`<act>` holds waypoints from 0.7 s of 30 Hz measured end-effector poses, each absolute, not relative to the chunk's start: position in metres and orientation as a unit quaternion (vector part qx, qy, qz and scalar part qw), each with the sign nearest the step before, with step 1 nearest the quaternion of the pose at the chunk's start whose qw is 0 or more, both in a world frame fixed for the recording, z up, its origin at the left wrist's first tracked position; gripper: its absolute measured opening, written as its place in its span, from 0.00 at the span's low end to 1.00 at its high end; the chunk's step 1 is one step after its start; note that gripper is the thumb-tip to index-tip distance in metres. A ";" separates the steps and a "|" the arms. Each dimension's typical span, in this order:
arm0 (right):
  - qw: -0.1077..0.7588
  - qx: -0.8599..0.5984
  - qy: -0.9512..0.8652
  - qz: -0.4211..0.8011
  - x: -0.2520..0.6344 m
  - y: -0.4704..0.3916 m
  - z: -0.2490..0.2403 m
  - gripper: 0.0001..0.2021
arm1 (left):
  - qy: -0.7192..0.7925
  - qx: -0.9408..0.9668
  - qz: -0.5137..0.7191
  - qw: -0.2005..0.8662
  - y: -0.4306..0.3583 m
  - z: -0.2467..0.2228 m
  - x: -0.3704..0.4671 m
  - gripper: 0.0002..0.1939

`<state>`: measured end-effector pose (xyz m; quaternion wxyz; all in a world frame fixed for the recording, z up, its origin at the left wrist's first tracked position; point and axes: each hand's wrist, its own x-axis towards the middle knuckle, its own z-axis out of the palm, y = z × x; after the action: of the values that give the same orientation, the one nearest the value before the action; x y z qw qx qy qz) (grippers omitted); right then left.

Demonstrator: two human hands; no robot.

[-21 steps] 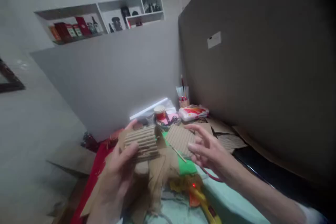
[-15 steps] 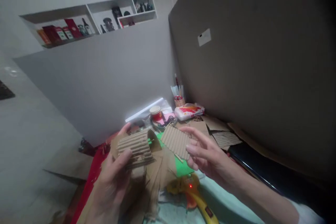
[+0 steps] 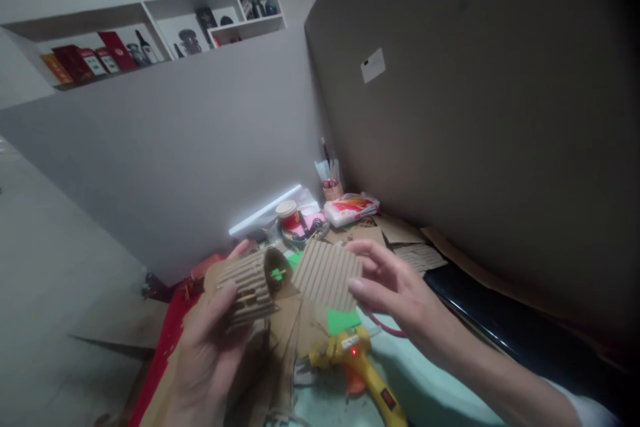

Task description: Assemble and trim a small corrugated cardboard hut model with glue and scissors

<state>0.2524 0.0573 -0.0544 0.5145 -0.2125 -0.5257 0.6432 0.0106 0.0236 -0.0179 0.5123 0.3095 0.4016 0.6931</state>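
Note:
My left hand (image 3: pixel 213 333) is closed around a curved, ribbed cardboard piece (image 3: pixel 245 283) that is rolled like a tube, its hollow end facing right. A thin stick shows inside the hollow. Between fingers and thumb, my right hand (image 3: pixel 387 280) pinches a flat ribbed cardboard piece (image 3: pixel 327 273), whose left edge is close to the rolled piece's open end. Whether the two pieces touch, I cannot tell. Below them a yellow glue gun (image 3: pixel 367 373) with a lit red light lies on the pale green surface.
A red cup (image 3: pixel 289 215), a plastic-wrapped packet (image 3: pixel 353 209) and a holder with scissors and sticks (image 3: pixel 333 190) stand at the back. Cardboard sheets (image 3: pixel 403 230) and a glossy black object (image 3: pixel 480 313) lie on the right. Tall panels rise behind.
The view has shifted slightly, so the background sits further left. The flat piece has turned to face the camera more and is closer to the rolled piece. Both hands keep their hold.

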 end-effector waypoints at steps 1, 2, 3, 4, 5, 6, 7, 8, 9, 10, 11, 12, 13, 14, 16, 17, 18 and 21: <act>0.514 -0.215 -0.535 0.635 0.254 0.057 -0.053 0.21 | 0.403 0.304 0.693 0.515 0.024 -0.018 0.011 0.28; 0.513 -0.217 -0.544 0.628 0.255 0.056 -0.051 0.20 | 0.404 0.299 0.694 0.516 0.024 -0.018 0.011 0.27; 0.512 -0.218 -0.552 0.621 0.256 0.056 -0.050 0.19 | 0.404 0.295 0.695 0.516 0.025 -0.018 0.011 0.27; 0.510 -0.217 -0.561 0.615 0.257 0.057 -0.049 0.17 | 0.403 0.291 0.698 0.516 0.025 -0.017 0.012 0.27; 0.509 -0.214 -0.569 0.609 0.258 0.057 -0.049 0.16 | 0.402 0.289 0.700 0.515 0.025 -0.017 0.013 0.28; 0.508 -0.210 -0.577 0.604 0.259 0.057 -0.049 0.15 | 0.402 0.289 0.699 0.516 0.025 -0.017 0.013 0.28; 0.507 -0.205 -0.584 0.600 0.260 0.058 -0.049 0.13 | 0.402 0.289 0.697 0.519 0.026 -0.016 0.014 0.28; 0.507 -0.200 -0.591 0.595 0.261 0.058 -0.049 0.11 | 0.401 0.291 0.692 0.524 0.026 -0.017 0.015 0.28; 0.507 -0.196 -0.599 0.588 0.263 0.059 -0.049 0.09 | 0.400 0.296 0.687 0.530 0.027 -0.017 0.016 0.28; 0.508 -0.194 -0.606 0.581 0.265 0.059 -0.049 0.07 | 0.401 0.300 0.682 0.533 0.027 -0.018 0.017 0.28; 0.508 -0.191 -0.613 0.574 0.267 0.060 -0.049 0.05 | 0.404 0.304 0.675 0.538 0.028 -0.019 0.019 0.29; 0.508 -0.187 -0.624 0.563 0.269 0.060 -0.049 0.04 | 0.408 0.305 0.668 0.542 0.028 -0.021 0.020 0.29; 0.508 -0.185 -0.640 0.545 0.272 0.059 -0.049 0.05 | 0.412 0.307 0.660 0.548 0.028 -0.022 0.022 0.30; 0.507 -0.184 -0.663 0.519 0.274 0.059 -0.048 0.05 | 0.414 0.307 0.650 0.558 0.028 -0.024 0.024 0.31; 0.494 -0.181 -0.718 0.456 0.279 0.057 -0.047 0.08 | 0.417 0.309 0.630 0.577 0.028 -0.027 0.028 0.32; 0.484 -0.179 -0.744 0.424 0.280 0.056 -0.046 0.09 | 0.418 0.312 0.621 0.584 0.027 -0.028 0.031 0.33; 0.473 -0.177 -0.765 0.399 0.282 0.055 -0.045 0.10 | 0.420 0.317 0.613 0.590 0.026 -0.029 0.033 0.34; 0.445 -0.181 -0.795 0.369 0.282 0.053 -0.042 0.09 | 0.427 0.334 0.586 0.602 0.021 -0.030 0.040 0.36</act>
<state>0.2819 0.0532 -0.0423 0.4452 -0.1808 -0.7954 0.3694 0.0397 0.0214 -0.0296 0.6023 0.3344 0.4266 0.5860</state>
